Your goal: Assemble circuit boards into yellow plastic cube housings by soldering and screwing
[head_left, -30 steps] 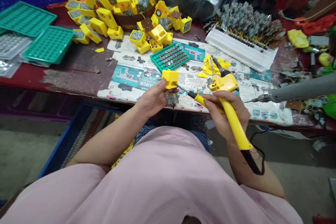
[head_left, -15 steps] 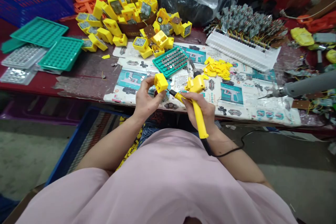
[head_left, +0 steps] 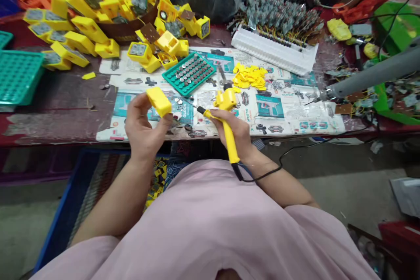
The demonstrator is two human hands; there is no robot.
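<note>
Over the bench's front edge, my left hand point(head_left: 144, 129) pinches a yellow plastic housing point(head_left: 159, 101) between thumb and fingers. My right hand point(head_left: 233, 129) is closed around a yellow soldering gun point(head_left: 226, 99), its metal tip pointing away from me and a black cord trailing from its handle. From the same hand a thin metal rod with a black and yellow grip point(head_left: 204, 111) points left toward the housing, apart from it. Beyond my hands lies a green tray point(head_left: 170, 75) with rows of small round metal pieces, possibly button cells. Small yellow plastic pieces point(head_left: 250, 76) are heaped to its right.
Yellow housings point(head_left: 87, 35) crowd the back left, around and in a round basket point(head_left: 121, 30). A white foam strip point(head_left: 272, 52) bears wired grey parts. At right a grey tool with a pointed tip point(head_left: 361, 79) juts over the bench. A green tray point(head_left: 19, 76) stands left.
My left hand has moved left with the housing, away from the rod's tip, and the housing is turned differently. My right hand still holds the soldering gun. The view has shifted right.
</note>
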